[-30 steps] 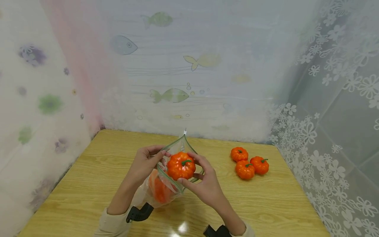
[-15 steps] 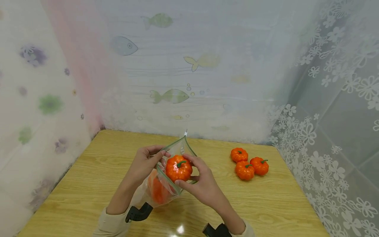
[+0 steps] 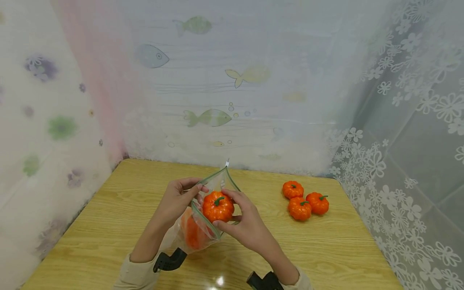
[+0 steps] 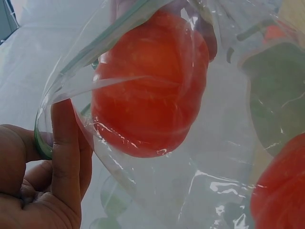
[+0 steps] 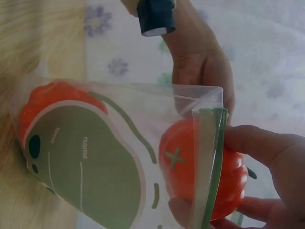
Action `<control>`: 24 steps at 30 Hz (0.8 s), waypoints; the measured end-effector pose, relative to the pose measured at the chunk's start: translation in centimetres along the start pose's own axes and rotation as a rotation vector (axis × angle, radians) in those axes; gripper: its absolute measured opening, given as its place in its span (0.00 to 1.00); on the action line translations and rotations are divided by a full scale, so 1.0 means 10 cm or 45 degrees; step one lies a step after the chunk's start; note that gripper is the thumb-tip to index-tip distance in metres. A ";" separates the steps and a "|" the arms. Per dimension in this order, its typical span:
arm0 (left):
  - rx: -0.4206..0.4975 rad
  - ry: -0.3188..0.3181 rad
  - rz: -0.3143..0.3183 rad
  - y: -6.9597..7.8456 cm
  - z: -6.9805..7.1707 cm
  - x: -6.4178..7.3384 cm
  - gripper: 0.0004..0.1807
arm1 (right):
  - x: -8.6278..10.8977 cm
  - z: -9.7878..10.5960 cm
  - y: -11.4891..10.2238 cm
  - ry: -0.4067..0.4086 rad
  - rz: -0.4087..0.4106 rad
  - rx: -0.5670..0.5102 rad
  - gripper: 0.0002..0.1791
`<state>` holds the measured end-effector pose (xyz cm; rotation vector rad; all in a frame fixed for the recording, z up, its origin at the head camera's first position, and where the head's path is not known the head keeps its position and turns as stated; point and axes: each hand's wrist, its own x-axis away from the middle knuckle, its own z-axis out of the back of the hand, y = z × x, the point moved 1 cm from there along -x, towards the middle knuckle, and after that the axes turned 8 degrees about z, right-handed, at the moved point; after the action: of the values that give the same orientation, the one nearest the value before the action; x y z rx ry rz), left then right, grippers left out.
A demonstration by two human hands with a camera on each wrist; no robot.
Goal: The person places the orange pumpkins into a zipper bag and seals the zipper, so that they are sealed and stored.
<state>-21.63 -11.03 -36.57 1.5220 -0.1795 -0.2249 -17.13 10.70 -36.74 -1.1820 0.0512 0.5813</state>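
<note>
A clear zip bag [image 3: 208, 233] with a green-edged mouth stands open between the hands; the right wrist view shows a green printed panel on its side. My left hand [image 3: 178, 202] pinches the left edge of the mouth. An orange toy pumpkin [image 3: 218, 207] with a green stem sits in the mouth, gripped by my right hand [image 3: 250, 217] with thumb in front and fingers behind. Through the film, the left wrist view shows this pumpkin's underside [image 4: 147, 90]. Lower in the bag lies another orange pumpkin [image 5: 57, 102], partly hidden by the printed panel.
Three more orange pumpkins [image 3: 300, 208] rest close together on the right of the wooden table [image 3: 337, 249]. A fish-patterned curtain [image 3: 217, 80] hangs behind the table's back edge, with flowered curtains [image 3: 380, 161] to the sides.
My right hand has moved the pumpkin slightly left and down, deeper into the bag's mouth, and its stem has tilted. The left hand has kept its hold on the edge.
</note>
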 end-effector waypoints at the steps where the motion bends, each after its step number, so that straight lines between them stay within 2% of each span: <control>1: 0.001 -0.002 -0.002 0.00 0.00 0.00 0.16 | 0.00 0.00 0.00 0.001 -0.002 -0.001 0.40; 13: 0.019 -0.002 -0.006 -0.02 0.01 -0.01 0.17 | 0.03 0.02 0.01 0.007 -0.040 -0.039 0.38; 17: 0.000 0.008 0.002 -0.02 0.02 0.00 0.17 | 0.05 0.03 0.01 0.027 -0.023 -0.061 0.36; 20: -0.013 0.021 0.013 -0.01 0.03 0.00 0.16 | 0.07 0.04 0.00 0.108 0.045 -0.094 0.32; 24: -0.014 0.034 0.027 0.01 0.03 -0.01 0.15 | 0.11 0.09 0.01 0.300 0.235 -0.132 0.24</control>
<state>-21.80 -11.33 -36.43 1.5107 -0.1733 -0.1884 -16.52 11.95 -36.83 -1.3518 0.3370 0.6094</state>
